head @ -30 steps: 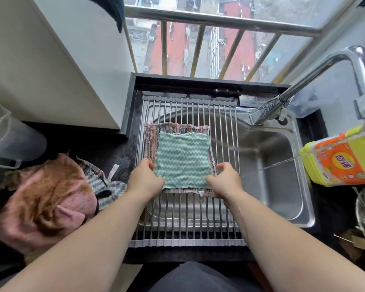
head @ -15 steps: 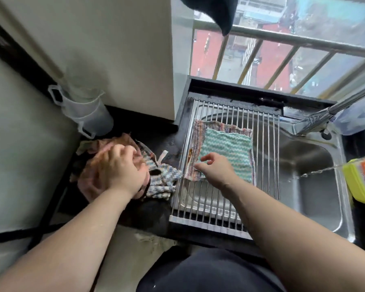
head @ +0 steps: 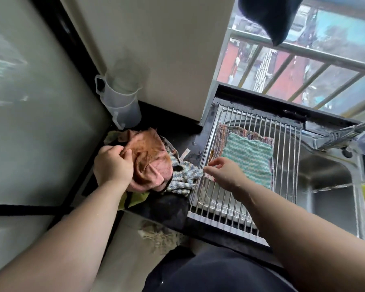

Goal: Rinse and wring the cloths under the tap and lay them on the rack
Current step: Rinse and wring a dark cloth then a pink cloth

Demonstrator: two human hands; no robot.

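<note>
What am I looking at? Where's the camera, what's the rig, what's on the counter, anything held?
No machine here: the grips are a person's two bare hands, filmed by one wide-angle camera on their head, looking down. The left grip holds a brown cloth on the dark counter, beside a blue-white knitted cloth and stacked clear jugs. The right grip hovers over the left edge of a wire rack spanning the sink; it seems to hold nothing. On the rack a green zigzag cloth lies flat on a striped cloth. The tap reaches in from the right.
</note>
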